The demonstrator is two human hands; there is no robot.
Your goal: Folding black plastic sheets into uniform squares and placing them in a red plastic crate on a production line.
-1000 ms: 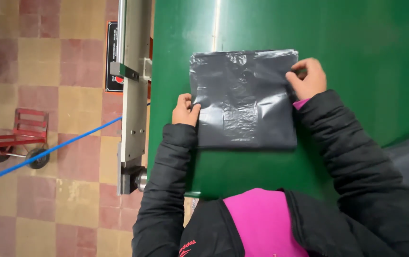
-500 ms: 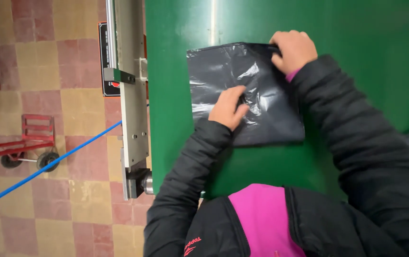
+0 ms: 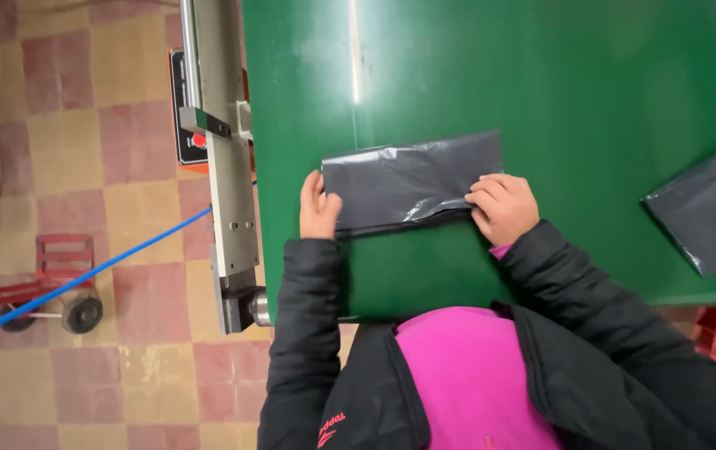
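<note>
A shiny black plastic bag, folded into a long flat strip (image 3: 412, 182), lies on the wide green belt (image 3: 591, 75), close to the near edge. The left hand (image 3: 318, 208) presses the strip's left end, fingers straight and together. The right hand (image 3: 503, 206) rests on its right end, fingers curled down onto the plastic. Past the strip the belt is bare. Another black plastic bag (image 3: 708, 208) lies well apart on the right. A grey metal rail (image 3: 223, 167) runs along the belt's left edge.

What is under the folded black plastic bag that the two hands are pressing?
The folded black plastic bag lies flat on the green belt. The left hand presses its left edge and the right hand its right corner. Whether anything sits inside the folds cannot be seen.
</note>
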